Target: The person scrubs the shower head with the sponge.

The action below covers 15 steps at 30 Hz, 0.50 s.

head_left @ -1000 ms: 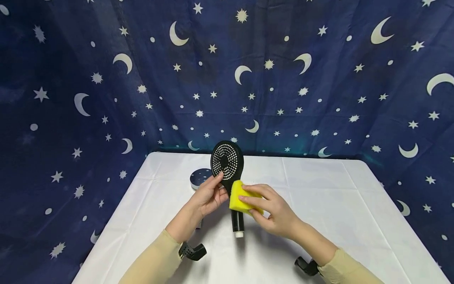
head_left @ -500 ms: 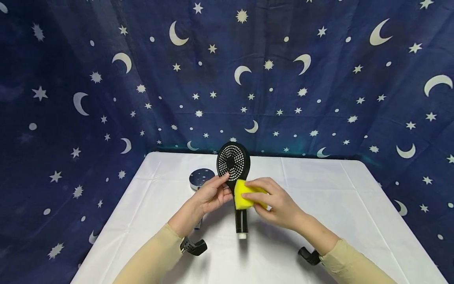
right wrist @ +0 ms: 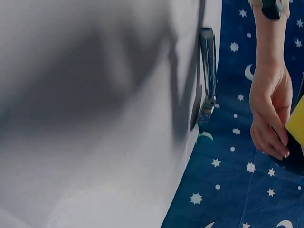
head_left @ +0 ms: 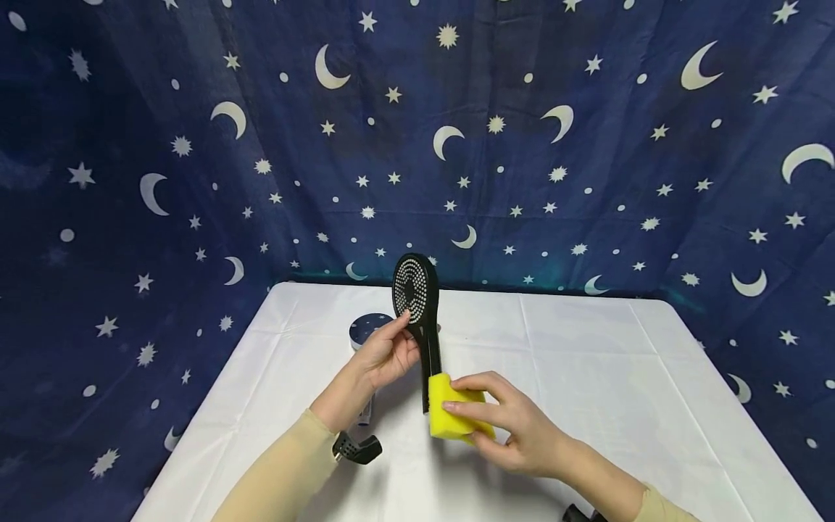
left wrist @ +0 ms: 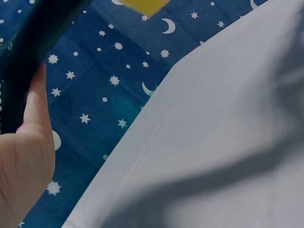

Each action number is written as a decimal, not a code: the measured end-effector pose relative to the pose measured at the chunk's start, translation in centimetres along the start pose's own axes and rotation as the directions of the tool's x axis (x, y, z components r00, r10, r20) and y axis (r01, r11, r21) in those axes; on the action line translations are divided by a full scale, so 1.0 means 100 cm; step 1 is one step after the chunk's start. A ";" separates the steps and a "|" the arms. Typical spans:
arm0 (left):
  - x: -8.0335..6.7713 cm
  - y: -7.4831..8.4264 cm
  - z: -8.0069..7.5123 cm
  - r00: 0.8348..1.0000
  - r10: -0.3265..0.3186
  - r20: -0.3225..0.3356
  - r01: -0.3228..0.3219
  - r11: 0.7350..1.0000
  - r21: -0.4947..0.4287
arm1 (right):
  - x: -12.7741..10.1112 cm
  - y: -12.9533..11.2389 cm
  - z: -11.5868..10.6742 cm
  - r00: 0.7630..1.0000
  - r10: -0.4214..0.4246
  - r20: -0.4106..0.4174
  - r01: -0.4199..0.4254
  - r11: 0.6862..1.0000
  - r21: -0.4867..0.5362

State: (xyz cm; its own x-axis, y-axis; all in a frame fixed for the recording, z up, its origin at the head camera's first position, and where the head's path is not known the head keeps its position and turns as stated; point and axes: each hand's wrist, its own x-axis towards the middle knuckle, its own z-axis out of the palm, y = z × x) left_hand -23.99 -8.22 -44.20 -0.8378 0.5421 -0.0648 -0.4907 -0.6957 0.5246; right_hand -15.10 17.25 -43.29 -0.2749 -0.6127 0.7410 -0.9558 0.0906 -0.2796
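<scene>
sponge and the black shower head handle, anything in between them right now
Nothing visible. The right hand presses the yellow sponge straight against the lower handle of the shower head, which the left hand holds upright above the table.

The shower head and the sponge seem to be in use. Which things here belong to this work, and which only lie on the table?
In use:
black shower head, held by the left hand
yellow sponge, pressed against its handle by the right hand

Lying about:
chrome shower head, on the white table behind the left hand
</scene>
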 end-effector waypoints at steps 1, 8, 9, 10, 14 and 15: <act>0.000 0.000 0.000 1.000 -0.007 0.015 0.007 1.000 -0.018 | 0.000 -0.001 0.001 1.000 -0.017 -0.006 0.017 1.000 0.002; 0.000 -0.003 -0.004 0.991 -0.047 0.122 0.058 0.995 -0.084 | 0.016 0.018 0.004 0.991 0.088 -0.101 -0.093 0.995 -0.037; 0.000 -0.004 -0.004 0.990 -0.045 0.132 0.056 0.995 -0.081 | 0.018 0.022 0.005 0.983 0.145 -0.117 -0.149 0.988 -0.028; 0.000 -0.005 -0.004 0.990 -0.041 0.137 0.052 0.996 -0.076 | 0.020 0.026 0.005 0.970 0.203 -0.131 -0.207 0.978 -0.016; 0.000 -0.006 -0.005 0.993 -0.001 0.118 0.012 0.995 -0.096 | 0.021 0.030 0.007 0.921 0.358 -0.155 -0.354 0.934 0.057; -0.001 -0.005 -0.004 0.994 0.012 0.105 -0.001 0.994 -0.107 | 0.019 0.028 0.008 0.916 0.374 -0.147 -0.366 0.927 0.075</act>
State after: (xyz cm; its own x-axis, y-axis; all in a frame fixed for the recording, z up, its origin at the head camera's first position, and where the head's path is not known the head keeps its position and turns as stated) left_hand -23.79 -8.10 -44.84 -0.8140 0.5801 0.0310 -0.5128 -0.7426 0.4307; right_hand -18.23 15.76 -43.15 -0.6243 -0.4118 0.6638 -0.7779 0.2493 -0.5769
